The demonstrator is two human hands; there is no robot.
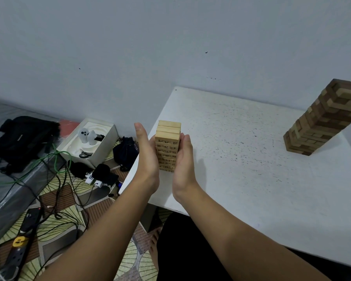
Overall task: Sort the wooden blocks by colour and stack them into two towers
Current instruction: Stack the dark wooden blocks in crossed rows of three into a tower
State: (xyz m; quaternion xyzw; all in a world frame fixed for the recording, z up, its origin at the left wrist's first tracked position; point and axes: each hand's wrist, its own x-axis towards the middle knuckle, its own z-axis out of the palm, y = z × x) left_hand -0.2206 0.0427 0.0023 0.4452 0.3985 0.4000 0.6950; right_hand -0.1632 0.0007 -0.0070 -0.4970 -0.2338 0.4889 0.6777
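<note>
Squaring up the pale tower [167,147] just left of frame centre, I had both palms flat against its sides: left hand [145,151] and right hand [183,157], fingers straight, pressing inward, not gripping. In my judgement, even pressure from both sides, kept low, was the safe way; a lopsided push could shear the layers. It stood near the white table [241,159] edge. The mixed brown-and-pale tower [322,118] stood at the right. Numbers were printed on the pale blocks' ends; I read "24" and "52", the rest blurred.
</note>
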